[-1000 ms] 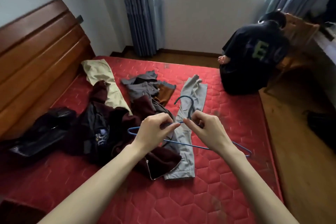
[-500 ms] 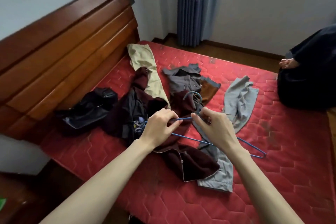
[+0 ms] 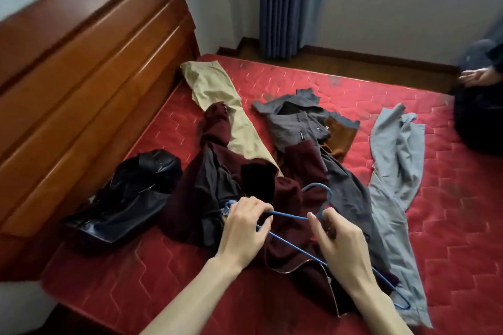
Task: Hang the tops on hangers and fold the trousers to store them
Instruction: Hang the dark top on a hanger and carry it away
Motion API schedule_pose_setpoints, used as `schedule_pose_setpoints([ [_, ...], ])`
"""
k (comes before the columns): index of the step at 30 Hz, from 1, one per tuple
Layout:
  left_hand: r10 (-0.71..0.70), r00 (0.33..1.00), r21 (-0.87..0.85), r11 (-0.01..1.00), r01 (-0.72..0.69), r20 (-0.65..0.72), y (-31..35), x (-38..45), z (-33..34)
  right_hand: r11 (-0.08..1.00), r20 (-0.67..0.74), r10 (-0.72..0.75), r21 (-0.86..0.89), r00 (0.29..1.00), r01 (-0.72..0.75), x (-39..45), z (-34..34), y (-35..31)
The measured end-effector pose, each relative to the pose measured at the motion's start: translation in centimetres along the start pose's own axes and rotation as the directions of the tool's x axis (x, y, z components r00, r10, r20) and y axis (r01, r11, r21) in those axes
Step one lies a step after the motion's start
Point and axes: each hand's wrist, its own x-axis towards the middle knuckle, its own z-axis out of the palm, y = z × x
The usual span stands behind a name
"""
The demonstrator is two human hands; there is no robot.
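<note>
Red quilted mattress (image 3: pixel 408 226) filled the head view, a wooden headboard (image 3: pixel 81 90) along its left side. Both hands gripped a thin blue wire hanger (image 3: pixel 288 216): the left hand (image 3: pixel 245 228) curled round one end, the right hand (image 3: pixel 340 242) pinching near the hook, whose far tip ran behind the forearm. Beneath lay a maroon fleece top (image 3: pixel 285 198), a glossy black jacket (image 3: pixel 130 198), beige trousers (image 3: pixel 226 109) and grey trousers (image 3: pixel 394 171). Someone at the right edge was cut off, possibly sitting.

A thin blue wire hanger (image 3: pixel 292 249) is held above a crumpled maroon top (image 3: pixel 285 193); beige trousers (image 3: pixel 228 114) lie flat.
</note>
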Motion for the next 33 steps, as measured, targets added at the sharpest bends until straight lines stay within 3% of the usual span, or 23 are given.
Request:
schedule_pose_setpoints([
  [6,-0.213,0.975,-0.061,0.976,0.209,-0.067,-7.8,-1.8,5.0,0.996,0.011,0.051,0.074,0.999,-0.051,0.1,6.3,4.0],
  [11,-0.465,0.884,-0.029,0.885,0.464,-0.056,-14.5,-5.2,10.4,0.990,0.035,0.079,0.114,0.996,-0.082,0.8,12.3,7.8],
  [17,-0.796,0.602,0.136,0.605,0.785,0.066,-21.4,-7.5,14.7,0.985,0.022,0.123,0.117,0.992,-0.124,1.4,17.6,11.5],
  [22,-0.865,0.481,0.101,0.496,0.862,0.145,-24.2,-6.5,18.5,0.980,0.045,0.142,0.130,0.989,-0.147,1.2,20.1,13.3],
  [24,-0.924,0.360,0.045,0.368,0.929,0.126,-25.1,-6.0,19.9,0.978,0.062,0.146,0.139,0.987,-0.153,1.0,20.6,13.8],
  [29,-0.995,-0.034,-0.143,-0.047,0.989,0.089,-27.7,-6.1,21.9,0.977,0.084,0.129,0.161,0.988,-0.141,0.5,21.4,14.3],
  [31,-0.992,-0.074,-0.214,-0.095,0.972,0.105,-28.6,-6.8,22.1,0.976,0.094,0.131,0.159,0.987,-0.145,0.5,21.4,14.4],
  [33,-0.996,-0.003,-0.206,-0.021,0.978,0.087,-28.9,-7.3,21.9,0.974,0.103,0.144,0.162,0.984,-0.160,0.5,21.4,14.4],
])
